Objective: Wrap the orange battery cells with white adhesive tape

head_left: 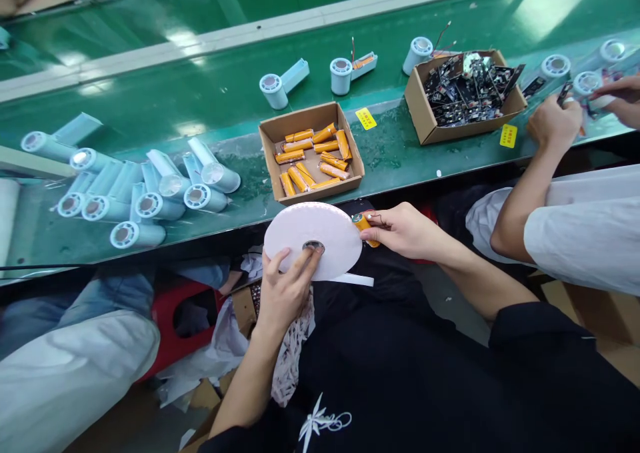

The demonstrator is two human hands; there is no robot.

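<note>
My left hand point(290, 283) grips a large white roll of tape point(310, 230), fingertips in its core hole and the thumb on its face. A loose white strip hangs from the roll's lower right edge. Between the thumb and fingers of my right hand point(400, 230) is an orange battery point(367, 230) with thin wires, held against or very near the roll's right edge. Just beyond the roll, a cardboard box point(267, 166) holds several more orange batteries point(333, 160).
Several light blue fan housings point(155, 203) lie at the left of the green bench point(240, 216). More housings point(341, 76) stand behind the boxes. A second box point(425, 116) holds black circuit boards point(465, 90). At right, a co-worker's hands point(555, 120) handle parts; another person's sleeve point(75, 373) is at left.
</note>
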